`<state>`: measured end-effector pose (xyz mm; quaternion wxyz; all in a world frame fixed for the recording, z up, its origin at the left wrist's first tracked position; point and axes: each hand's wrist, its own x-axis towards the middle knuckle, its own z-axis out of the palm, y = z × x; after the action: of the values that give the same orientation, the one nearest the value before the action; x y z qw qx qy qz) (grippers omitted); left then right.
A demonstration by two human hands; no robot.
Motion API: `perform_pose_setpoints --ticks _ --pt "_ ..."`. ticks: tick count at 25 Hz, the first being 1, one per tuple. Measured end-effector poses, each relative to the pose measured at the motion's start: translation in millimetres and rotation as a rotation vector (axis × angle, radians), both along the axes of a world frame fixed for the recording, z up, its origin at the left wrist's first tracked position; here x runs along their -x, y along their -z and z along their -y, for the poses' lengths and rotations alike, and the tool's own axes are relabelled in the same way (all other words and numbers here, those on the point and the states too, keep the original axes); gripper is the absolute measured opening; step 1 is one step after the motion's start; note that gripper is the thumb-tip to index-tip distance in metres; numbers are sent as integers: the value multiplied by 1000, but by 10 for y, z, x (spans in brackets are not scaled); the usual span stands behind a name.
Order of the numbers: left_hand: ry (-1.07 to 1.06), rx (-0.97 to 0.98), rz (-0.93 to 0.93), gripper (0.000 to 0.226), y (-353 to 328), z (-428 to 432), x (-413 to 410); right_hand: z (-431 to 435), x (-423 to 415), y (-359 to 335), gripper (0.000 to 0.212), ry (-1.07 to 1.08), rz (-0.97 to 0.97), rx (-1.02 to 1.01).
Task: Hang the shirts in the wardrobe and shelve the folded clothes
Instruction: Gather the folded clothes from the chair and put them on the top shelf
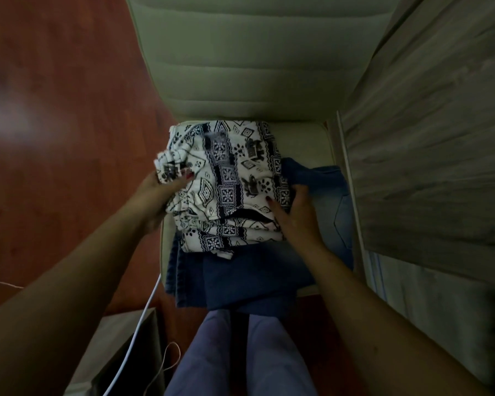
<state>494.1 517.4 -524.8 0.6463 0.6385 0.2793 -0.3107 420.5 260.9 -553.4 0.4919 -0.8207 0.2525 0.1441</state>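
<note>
A stack of folded clothes sits on the seat of a pale chair, most likely put there so it waits close to the wardrobe, whose grey wood-grain door stands just to the right. On top lies a white top with a dark geometric print, folded into several layers; under it are jeans and other blue pieces that hang over the front of the seat.

Both hands are on the printed top, one at each side, which suits lifting a folded piece without letting the folds slip. The left hand has its fingers closed on a bunched corner at the left edge, pinching the loose cloth so it does not trail. The right hand rests on the right edge, its thumb laid flat on the print and its other fingers curled over the side, apparently tucking beneath the layers; how deep they reach is hidden.

I judge the top is about to be lifted for shelving, while the jeans remain on the chair.
</note>
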Motion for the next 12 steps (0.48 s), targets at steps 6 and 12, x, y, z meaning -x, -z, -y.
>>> perform_pose_setpoints --ticks 6,12 --pt "91 -173 -157 116 161 -51 124 -12 -20 7 46 25 -65 -32" --pt "-69 -120 -7 56 97 48 204 24 -63 -66 43 229 -264 -555"
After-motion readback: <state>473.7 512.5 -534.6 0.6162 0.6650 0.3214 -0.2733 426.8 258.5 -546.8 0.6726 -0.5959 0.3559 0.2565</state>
